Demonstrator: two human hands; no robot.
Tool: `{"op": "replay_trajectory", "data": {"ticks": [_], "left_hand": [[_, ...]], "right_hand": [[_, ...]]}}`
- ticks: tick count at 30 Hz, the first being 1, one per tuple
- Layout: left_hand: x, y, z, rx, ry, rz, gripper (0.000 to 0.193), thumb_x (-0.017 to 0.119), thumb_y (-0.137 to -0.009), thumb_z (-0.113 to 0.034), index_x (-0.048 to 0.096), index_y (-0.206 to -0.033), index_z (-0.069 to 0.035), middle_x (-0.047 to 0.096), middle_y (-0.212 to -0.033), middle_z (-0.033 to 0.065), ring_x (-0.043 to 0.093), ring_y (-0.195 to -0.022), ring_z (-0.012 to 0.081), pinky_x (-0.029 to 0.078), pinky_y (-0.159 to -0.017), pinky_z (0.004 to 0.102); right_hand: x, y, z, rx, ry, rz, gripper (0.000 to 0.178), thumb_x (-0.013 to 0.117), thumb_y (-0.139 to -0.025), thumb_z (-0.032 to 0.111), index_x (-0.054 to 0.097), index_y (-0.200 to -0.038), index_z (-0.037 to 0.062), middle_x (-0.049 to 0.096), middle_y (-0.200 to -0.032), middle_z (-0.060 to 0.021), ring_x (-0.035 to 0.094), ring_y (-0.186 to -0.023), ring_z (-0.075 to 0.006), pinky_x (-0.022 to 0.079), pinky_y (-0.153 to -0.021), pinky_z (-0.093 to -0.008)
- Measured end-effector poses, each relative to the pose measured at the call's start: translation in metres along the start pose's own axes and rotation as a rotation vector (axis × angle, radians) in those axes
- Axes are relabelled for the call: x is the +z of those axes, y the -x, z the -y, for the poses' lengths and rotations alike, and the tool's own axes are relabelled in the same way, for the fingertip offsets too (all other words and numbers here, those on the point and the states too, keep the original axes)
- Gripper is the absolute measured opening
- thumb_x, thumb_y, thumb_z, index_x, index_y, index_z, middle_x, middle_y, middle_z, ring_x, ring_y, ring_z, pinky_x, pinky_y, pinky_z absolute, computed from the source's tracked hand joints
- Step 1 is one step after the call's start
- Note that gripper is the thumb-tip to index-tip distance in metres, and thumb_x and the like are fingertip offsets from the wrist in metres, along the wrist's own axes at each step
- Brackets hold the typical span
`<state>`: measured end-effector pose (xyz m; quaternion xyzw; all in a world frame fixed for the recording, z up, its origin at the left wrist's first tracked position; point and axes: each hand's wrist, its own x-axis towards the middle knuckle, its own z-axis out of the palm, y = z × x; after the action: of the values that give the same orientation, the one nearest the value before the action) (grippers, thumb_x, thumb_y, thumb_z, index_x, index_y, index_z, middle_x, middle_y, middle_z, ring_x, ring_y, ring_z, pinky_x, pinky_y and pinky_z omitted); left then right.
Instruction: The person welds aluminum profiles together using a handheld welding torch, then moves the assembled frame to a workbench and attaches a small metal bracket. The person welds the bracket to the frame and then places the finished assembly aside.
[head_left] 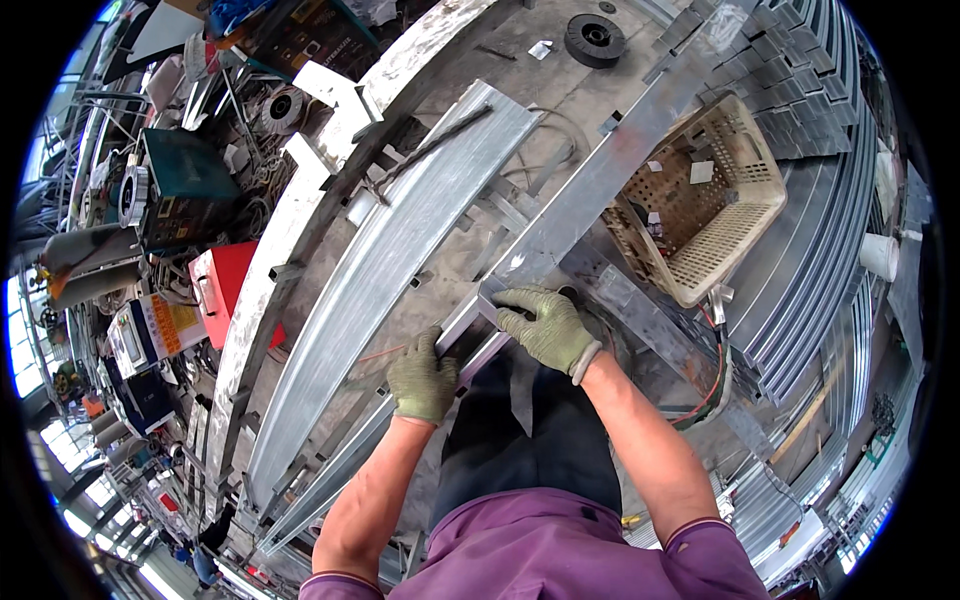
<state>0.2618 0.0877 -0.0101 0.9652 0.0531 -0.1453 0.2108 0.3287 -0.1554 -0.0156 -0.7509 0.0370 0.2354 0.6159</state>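
My left hand (422,380), in a green knitted glove, is closed around the side of a silver metal channel (461,325). The fingers of my gloved right hand (548,326) are bent over the upper end of the same channel, where it meets a flat steel bar (590,195). The channel lies slanted in front of my dark trousers, its far end resting at the bar's near end. A pointed grey metal strip (522,392) hangs down between my forearms. My palms hide part of the channel.
A wide galvanized profile (400,225) lies to the left, with a thin rod (440,145) across it. Right stands a beige plastic crate (735,245), beside stacked metal profiles (835,250). A red box (225,290) and a green machine (185,185) stand far left; a black spool (595,40) lies ahead.
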Motion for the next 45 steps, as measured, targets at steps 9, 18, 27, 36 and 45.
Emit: {"op": "replay_trajectory", "data": {"ticks": [9,18,27,36,45], "left_hand": [[0.001,-0.009,0.000,0.002,-0.007,0.041,0.042,0.076,-0.089,-0.024,0.071,-0.128,-0.011,0.077,-0.111,0.0188,0.074,-0.101,0.0422,0.058,-0.088,0.0548],[-0.016,0.012,-0.011,0.246,0.182,-0.224,0.047,0.075,-0.094,-0.018,0.065,-0.136,-0.002,0.070,-0.132,0.0230,0.067,-0.121,0.0459,0.054,-0.104,0.0536],[-0.031,0.076,0.007,0.283,0.073,0.008,0.051,0.077,-0.095,-0.019,0.064,-0.142,-0.002,0.070,-0.133,0.0244,0.068,-0.120,0.0457,0.054,-0.102,0.0548],[0.018,0.062,0.020,0.104,-0.054,0.077,0.037,0.076,-0.095,-0.026,0.070,-0.125,-0.005,0.076,-0.109,0.0237,0.073,-0.098,0.0464,0.058,-0.085,0.0570],[0.016,0.060,0.004,0.126,-0.037,0.010,0.038,0.076,-0.093,-0.026,0.070,-0.126,-0.007,0.077,-0.110,0.0191,0.074,-0.098,0.0416,0.059,-0.085,0.0532]], "right_hand": [[-0.009,-0.007,0.012,0.148,-0.040,0.103,0.035,0.082,-0.099,0.021,0.079,-0.128,0.0000,0.082,-0.117,-0.0131,0.075,-0.107,-0.0151,0.060,-0.094,-0.0316],[-0.037,-0.008,0.007,0.224,-0.119,0.005,0.031,0.078,-0.103,0.019,0.079,-0.130,0.0035,0.080,-0.108,-0.0034,0.069,-0.093,-0.0106,0.059,-0.082,-0.0299],[-0.039,0.044,-0.039,0.214,-0.284,-0.230,0.028,0.074,-0.105,0.015,0.079,-0.127,-0.0004,0.081,-0.117,-0.0071,0.071,-0.106,-0.0129,0.057,-0.094,-0.0287],[-0.040,0.069,-0.056,0.246,-0.265,-0.242,0.028,0.071,-0.106,0.013,0.077,-0.130,-0.0001,0.080,-0.115,-0.0046,0.069,-0.102,-0.0104,0.056,-0.090,-0.0266],[-0.026,0.043,-0.019,0.028,-0.099,-0.186,0.027,0.073,-0.104,0.017,0.079,-0.126,0.0025,0.082,-0.116,-0.0136,0.075,-0.105,-0.0165,0.058,-0.093,-0.0327]]}}
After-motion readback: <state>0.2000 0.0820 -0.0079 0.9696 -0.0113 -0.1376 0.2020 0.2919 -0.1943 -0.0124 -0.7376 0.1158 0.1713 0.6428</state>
